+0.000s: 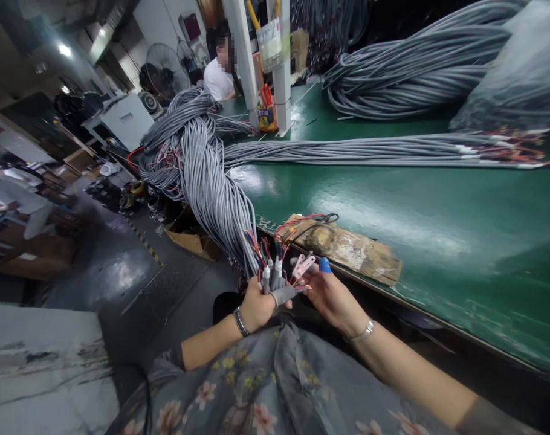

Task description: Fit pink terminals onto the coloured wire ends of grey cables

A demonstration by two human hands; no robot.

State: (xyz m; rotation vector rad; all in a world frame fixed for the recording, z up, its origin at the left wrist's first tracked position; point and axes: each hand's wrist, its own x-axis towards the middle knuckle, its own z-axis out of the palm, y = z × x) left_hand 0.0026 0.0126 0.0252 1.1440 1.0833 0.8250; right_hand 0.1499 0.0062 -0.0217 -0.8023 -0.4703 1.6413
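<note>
My left hand (258,307) is closed around the ends of several grey cables (266,279), whose thin coloured wires (281,249) fan out at the top. Its thumb is wrapped in grey tape (283,295). Close on the right, my right hand (332,297) has its fingers bent around a pale pink clip (303,266) with two small holed arms. A blue cover (324,265) sits on one of its digits. The clip is beside the bare wires; whether it touches them I cannot tell.
A thick grey cable bundle (216,175) hangs over the green table's (438,223) edge. Behind my right hand lies a worn wooden board (356,251) with red and black leads. More cable coils (415,66) lie at the back. A person (219,78) sits beyond a white post (281,90).
</note>
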